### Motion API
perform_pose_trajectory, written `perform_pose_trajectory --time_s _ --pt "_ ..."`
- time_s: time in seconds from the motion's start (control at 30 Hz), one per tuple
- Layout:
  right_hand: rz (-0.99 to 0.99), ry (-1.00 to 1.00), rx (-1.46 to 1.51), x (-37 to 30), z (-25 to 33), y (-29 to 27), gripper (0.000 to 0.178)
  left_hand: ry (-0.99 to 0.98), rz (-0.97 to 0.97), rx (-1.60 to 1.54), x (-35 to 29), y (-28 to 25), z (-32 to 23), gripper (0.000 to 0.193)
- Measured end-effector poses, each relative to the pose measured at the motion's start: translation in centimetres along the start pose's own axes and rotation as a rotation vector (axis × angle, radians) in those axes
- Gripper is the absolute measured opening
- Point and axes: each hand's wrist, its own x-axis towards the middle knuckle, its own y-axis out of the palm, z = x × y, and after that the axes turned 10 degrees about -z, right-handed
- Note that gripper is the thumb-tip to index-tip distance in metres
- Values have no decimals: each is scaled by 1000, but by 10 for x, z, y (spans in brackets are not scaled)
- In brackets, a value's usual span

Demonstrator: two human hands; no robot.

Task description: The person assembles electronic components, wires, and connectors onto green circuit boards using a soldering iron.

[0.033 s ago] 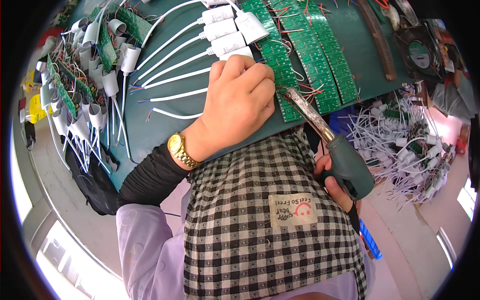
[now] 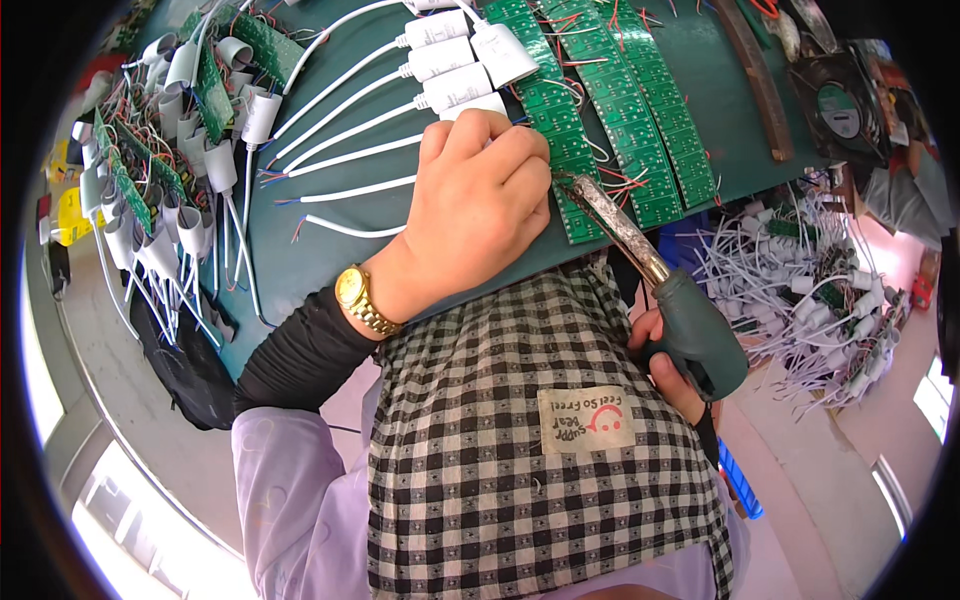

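My left hand (image 2: pixel 480 205) is closed in a pinch above the near end of the left green circuit board strip (image 2: pixel 545 95). Its fingertips and whatever they hold are hidden from above. Two white cables (image 2: pixel 345 190) run in under this hand, and a white cylindrical housing (image 2: pixel 478 106) lies against its knuckles. My right hand (image 2: pixel 672 375) grips the dark green handle of a soldering iron (image 2: pixel 705 335). The iron's scorched metal barrel slants up and left, with its tip over the strip's near end, beside my left fingers. Whether tip and board touch, I cannot tell.
More white housings with cables (image 2: pixel 440 60) lie in a row on the green tabletop (image 2: pixel 320 255). Two further board strips (image 2: pixel 625 120) lie to the right, past them a brown bar (image 2: pixel 755 80) and a fan (image 2: pixel 838 108). Wired assemblies pile up at left (image 2: pixel 170 190) and lower right (image 2: pixel 800 290).
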Motion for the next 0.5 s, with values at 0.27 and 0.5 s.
perform_pose_trajectory --time_s 0.27,0.5 --pt "-153 47 143 -8 -1 6 47 -11 -26 -2 0 4 -1 22" --pt "-105 -64 131 -4 -10 2 49 1 -28 -9 -3 4 5 15"
